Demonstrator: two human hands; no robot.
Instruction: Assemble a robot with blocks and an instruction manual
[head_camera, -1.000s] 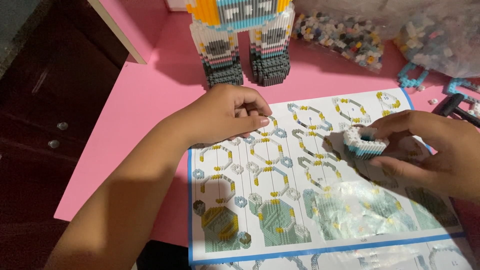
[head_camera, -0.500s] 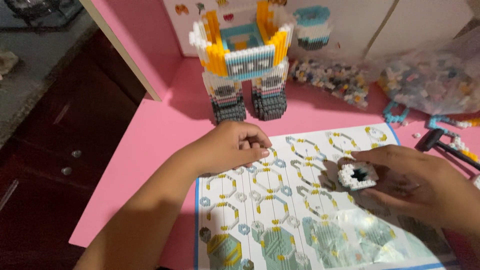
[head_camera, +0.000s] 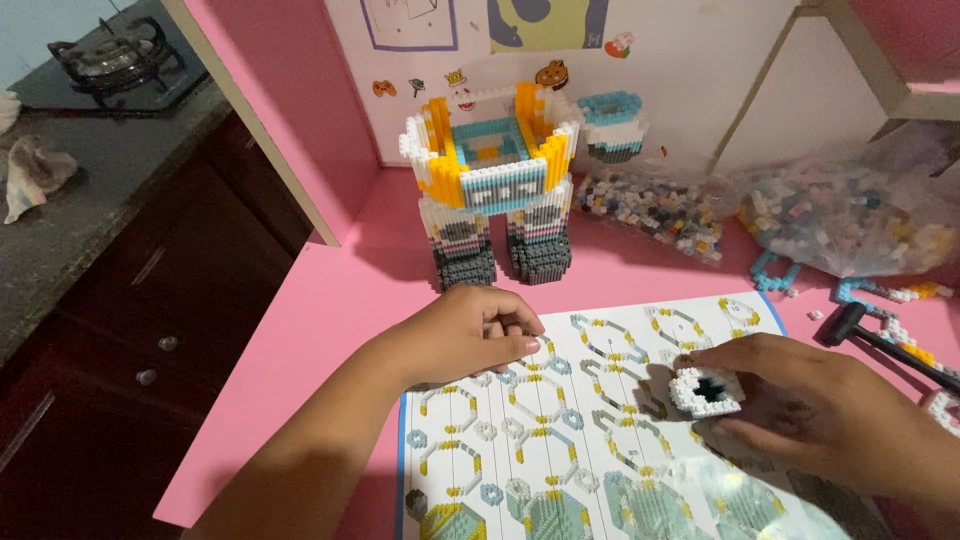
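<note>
A: What was seen nearest?

B: The glossy instruction sheet of ring diagrams (head_camera: 560, 440) was pinned by the left hand (head_camera: 470, 335), fingers curled and pressed together on its far-left corner. At near right, a small white ring of tiny building bricks (head_camera: 706, 391) was pinched by the right hand (head_camera: 830, 420).

A: And what had changed?

B: The ring had been turned since a second before, so its dark hollow was shown; fitting seemed unfinished.

A: Farther off?

B: A black toy hammer (head_camera: 850, 325), clear bags of loose bricks (head_camera: 840, 215), and the yellow, white and grey brick figure (head_camera: 495, 190) were ranged on the pink table (head_camera: 330, 330).
</note>
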